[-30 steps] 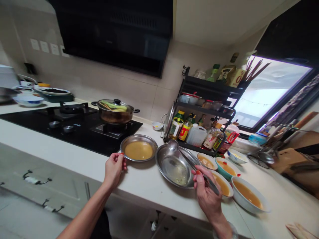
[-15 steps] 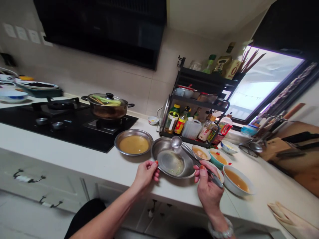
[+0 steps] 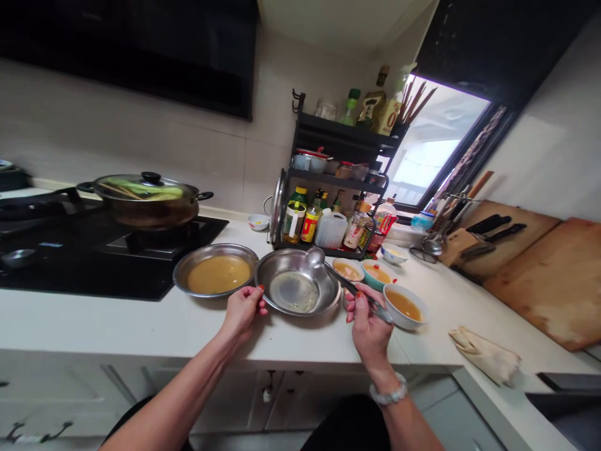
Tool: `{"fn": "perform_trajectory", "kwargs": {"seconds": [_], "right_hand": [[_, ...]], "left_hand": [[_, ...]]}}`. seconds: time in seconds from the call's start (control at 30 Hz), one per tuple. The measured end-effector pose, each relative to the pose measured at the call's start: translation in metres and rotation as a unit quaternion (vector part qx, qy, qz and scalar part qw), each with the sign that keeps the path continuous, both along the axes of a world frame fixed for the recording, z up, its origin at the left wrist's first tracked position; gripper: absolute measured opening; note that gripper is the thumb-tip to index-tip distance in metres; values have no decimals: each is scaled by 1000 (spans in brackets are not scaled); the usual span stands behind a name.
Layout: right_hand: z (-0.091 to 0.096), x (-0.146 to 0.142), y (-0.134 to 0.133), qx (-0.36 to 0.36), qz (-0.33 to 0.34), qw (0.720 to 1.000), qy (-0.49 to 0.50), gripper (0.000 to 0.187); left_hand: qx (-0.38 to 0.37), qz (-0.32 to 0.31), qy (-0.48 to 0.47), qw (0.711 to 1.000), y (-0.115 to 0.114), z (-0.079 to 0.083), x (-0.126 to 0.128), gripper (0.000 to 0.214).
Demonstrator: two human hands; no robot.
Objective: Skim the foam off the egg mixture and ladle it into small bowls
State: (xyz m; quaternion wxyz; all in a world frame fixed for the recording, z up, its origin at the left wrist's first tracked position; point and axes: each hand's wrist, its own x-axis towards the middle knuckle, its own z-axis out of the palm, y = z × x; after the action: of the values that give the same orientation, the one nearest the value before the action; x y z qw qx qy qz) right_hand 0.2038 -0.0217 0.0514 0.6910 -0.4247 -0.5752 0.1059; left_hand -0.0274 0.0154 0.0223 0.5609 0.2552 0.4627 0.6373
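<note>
My left hand (image 3: 243,308) pinches the near rim of a nearly empty steel basin (image 3: 323,282) on the white counter. My right hand (image 3: 369,322) is closed on the handle of a metal ladle (image 3: 315,257), whose bowl rests at the basin's far rim. To the left of the basin sits a steel plate (image 3: 184,277) filled with yellow-brown liquid. To the right stand three small bowls of the same liquid: one at the back (image 3: 348,270), a teal one (image 3: 377,274) and a white one (image 3: 404,305) beside my right hand.
A lidded pot (image 3: 144,199) sits on the black stove (image 3: 84,263) at left. A black rack of bottles (image 3: 328,207) stands against the wall. Wooden boards (image 3: 554,275) and knives (image 3: 488,228) lie at right. A folded cloth (image 3: 486,356) lies near the counter edge.
My left hand left the liquid-filled plate and took the basin's near rim. The view swung right, so the stove slid left and the boards came into sight. My right hand keeps the ladle.
</note>
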Motion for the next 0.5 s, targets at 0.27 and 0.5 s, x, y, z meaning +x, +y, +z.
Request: {"fn": "perform_trajectory", "kwargs": {"seconds": [0.27,0.5], "right_hand": [[9,-9,2,-17,10,1000,10,24],[24,-40,9,-30,82,995,45,26]], "left_hand": [[11,43,-32,999,-5,-2,6,26],[-15,119,-94,988,-37,-13,-30,17]]}}
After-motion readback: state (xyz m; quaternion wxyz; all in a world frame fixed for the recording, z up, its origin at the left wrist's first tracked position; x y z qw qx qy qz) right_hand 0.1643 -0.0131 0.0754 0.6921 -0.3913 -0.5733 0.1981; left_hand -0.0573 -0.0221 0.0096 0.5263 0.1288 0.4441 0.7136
